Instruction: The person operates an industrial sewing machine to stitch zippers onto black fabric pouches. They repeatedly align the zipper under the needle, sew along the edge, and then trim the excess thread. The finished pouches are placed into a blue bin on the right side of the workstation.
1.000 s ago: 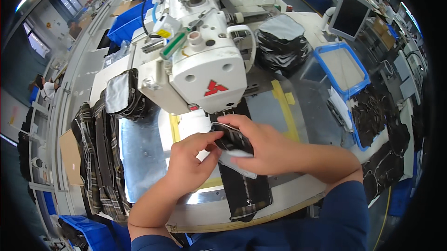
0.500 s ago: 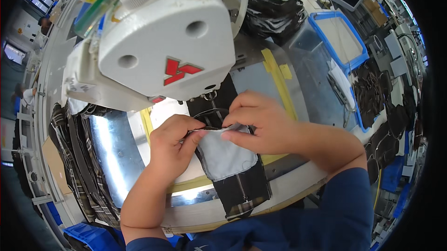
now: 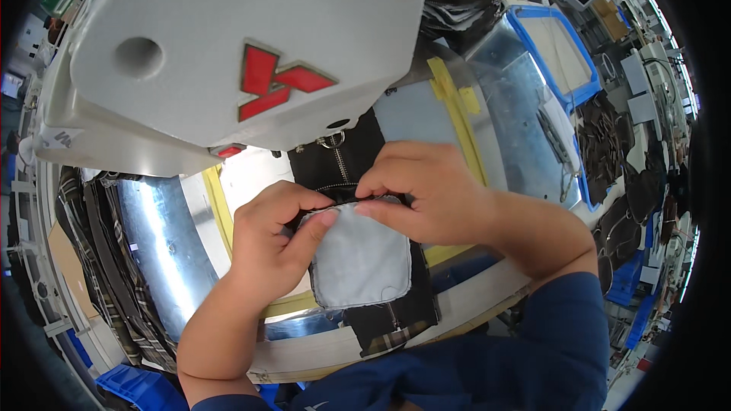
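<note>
A light grey fabric pouch piece (image 3: 362,259) with dark edging hangs below both hands, on top of a black fabric strip (image 3: 390,327) with a metal zipper down its middle. My left hand (image 3: 282,236) pinches the piece's upper edge between thumb and forefinger. Close beside it, my right hand (image 3: 415,194) grips the same edge further right. A curved zipper (image 3: 339,187) runs along this edge, just beyond the fingertips. The strip goes on under the white sewing machine head (image 3: 228,53), which looms over the far side of the work.
Folded plaid and dark fabric pieces (image 3: 114,266) hang at the left. Beyond the machine lies a stack of dark fabric (image 3: 461,3). A blue-rimmed bin (image 3: 586,95), yellow tape strips (image 3: 457,114) and a pair of thread snips (image 3: 560,137) are at the right.
The grey piece now lies flatter and straighter, its lower edge slightly further left. Both hands keep their pinch on its upper edge. The machine head looks larger as my view has shifted.
</note>
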`<state>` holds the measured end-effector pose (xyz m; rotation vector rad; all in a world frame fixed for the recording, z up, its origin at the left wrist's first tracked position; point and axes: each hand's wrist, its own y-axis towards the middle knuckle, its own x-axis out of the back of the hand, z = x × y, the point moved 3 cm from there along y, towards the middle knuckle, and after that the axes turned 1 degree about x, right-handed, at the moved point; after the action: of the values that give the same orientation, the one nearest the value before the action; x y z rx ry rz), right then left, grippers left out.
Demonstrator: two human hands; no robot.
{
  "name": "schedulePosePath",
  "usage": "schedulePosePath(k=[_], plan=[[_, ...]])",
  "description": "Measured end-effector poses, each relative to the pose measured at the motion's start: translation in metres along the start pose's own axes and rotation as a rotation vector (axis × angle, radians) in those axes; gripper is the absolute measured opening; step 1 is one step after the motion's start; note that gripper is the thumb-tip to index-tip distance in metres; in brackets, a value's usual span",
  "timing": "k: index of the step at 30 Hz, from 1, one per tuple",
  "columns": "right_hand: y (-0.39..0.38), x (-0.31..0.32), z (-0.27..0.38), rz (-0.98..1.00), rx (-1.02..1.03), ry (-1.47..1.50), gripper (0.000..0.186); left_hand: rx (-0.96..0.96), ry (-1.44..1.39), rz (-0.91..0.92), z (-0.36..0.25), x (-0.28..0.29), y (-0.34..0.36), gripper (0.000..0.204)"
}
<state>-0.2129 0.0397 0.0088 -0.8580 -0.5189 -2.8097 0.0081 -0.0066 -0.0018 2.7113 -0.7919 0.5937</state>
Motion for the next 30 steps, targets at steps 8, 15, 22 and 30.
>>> schedulePosePath(k=[8,15,22,30], plan=[[-0.0063,-0.0082,0.0003,0.021,0.146,-0.137,0.013,0.037,-0.033,0.022,0.0005,-0.0045,-0.0005,0.01],[-0.0082,-0.0103,0.0023,0.055,0.139,-0.133,0.011,0.051,-0.02,0.05,-0.0023,-0.0041,-0.0001,0.008],[-0.0058,-0.0105,0.0022,0.046,0.15,-0.048,0.011,0.063,-0.048,0.044,-0.0027,-0.0038,-0.001,0.008],[-0.0042,-0.0108,0.0007,0.01,0.161,-0.052,0.015,0.091,-0.077,0.047,-0.0022,-0.0043,-0.0017,0.008]])
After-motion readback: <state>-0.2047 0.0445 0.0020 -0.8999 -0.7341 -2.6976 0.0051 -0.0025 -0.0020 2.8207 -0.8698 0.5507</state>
